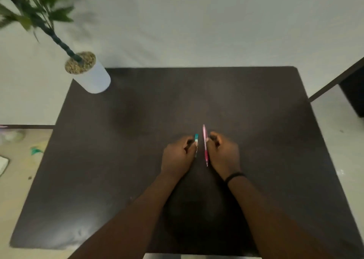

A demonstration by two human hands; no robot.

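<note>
Item 1. Table [256, 111]: dark, square top with rounded corners. All four edges are in view; the near edge lies under the forearms.

Item 2. Left hand [178, 156]: a little nearer than the table's centre, fingers curled and pinching a teal pen [196, 138]. The pen runs roughly away from the person, its teal end clear of the fingertips and its lower part mostly hidden by the hand.

Item 3. Right hand [223, 153]: just beside the left, thumb and fingers closed round a pink pen [204, 140] about mid-barrel. The tip points back toward the person. A dark wristband [234, 176] is on this wrist.

Item 4. The pens are near-parallel, close together, with a narrow gap between them (whether either touches the tabletop cannot be told).

Item 5. White pot [92, 79]: on the far left corner, at the edge, well apart from the hands. It holds pebbles and a leafy plant [39, 6] leaning out past the table.

Item 6. Open tabletop lies on every side of the hands, widest toward the far edge.

Item 7. Off the table: a dark furniture piece [352, 93] at the right and small scraps [35, 150] on the floor at the left.
</note>
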